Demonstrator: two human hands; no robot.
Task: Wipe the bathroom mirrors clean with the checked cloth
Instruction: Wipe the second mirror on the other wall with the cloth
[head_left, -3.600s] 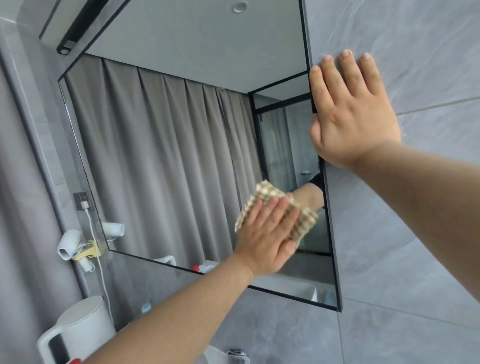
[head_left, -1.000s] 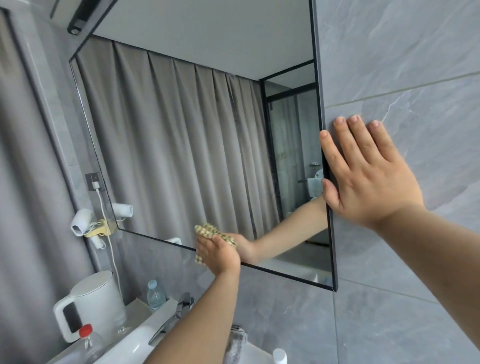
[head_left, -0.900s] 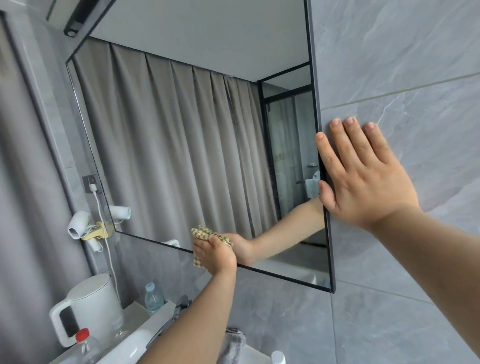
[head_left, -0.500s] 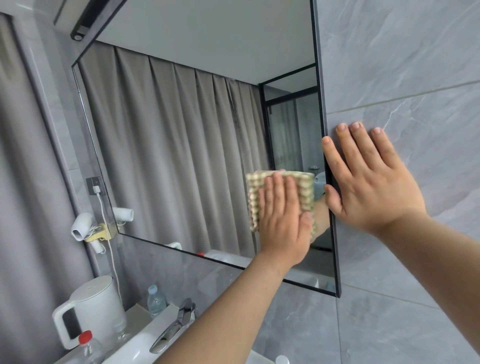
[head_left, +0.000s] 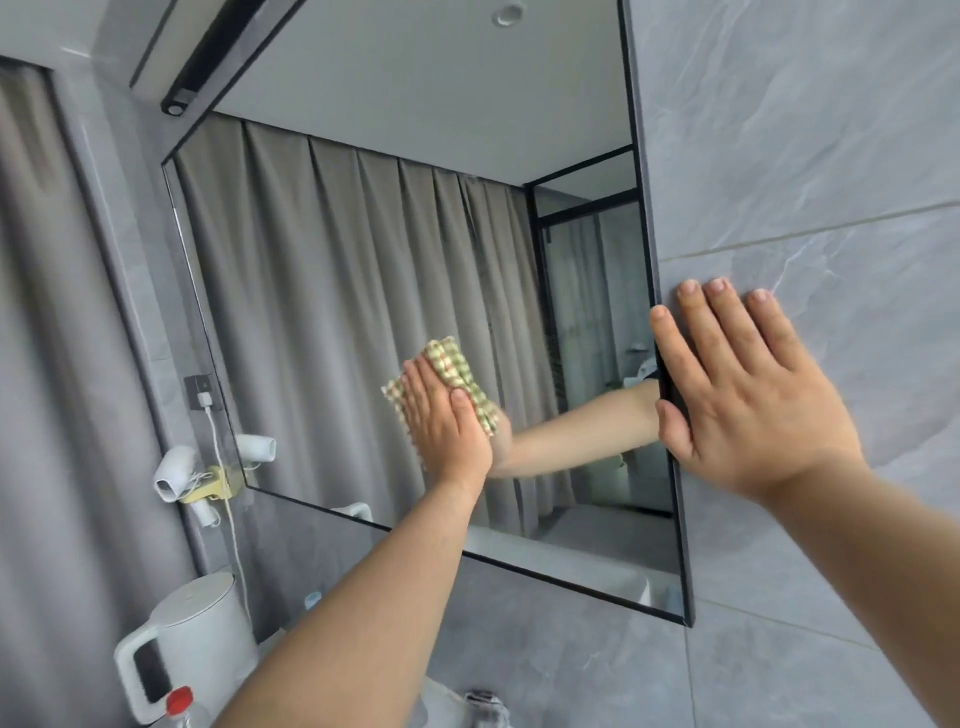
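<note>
- The left hand (head_left: 449, 423) lies flat with straight fingers on the checked cloth (head_left: 457, 371), pressing it against the glass of the wall mirror (head_left: 363, 291) near its middle, a little below centre.
- The right hand (head_left: 748, 395) is spread open, palm on the grey wall tile (head_left: 831, 156), its thumb at the mirror's dark right frame (head_left: 644, 208); it grips nothing and seems to serve as a brace.
- To wipe well, I judge the palm should keep even pressure so the whole folded pad stays on the glass, not just one edge.
- Overlapping strokes carried out to the frame and corners would likely avoid streaks.
- The white kettle (head_left: 192, 639) and wall-hung hair dryer (head_left: 174, 475) sit below left; low strokes there call for care with the cord (head_left: 228, 499).
</note>
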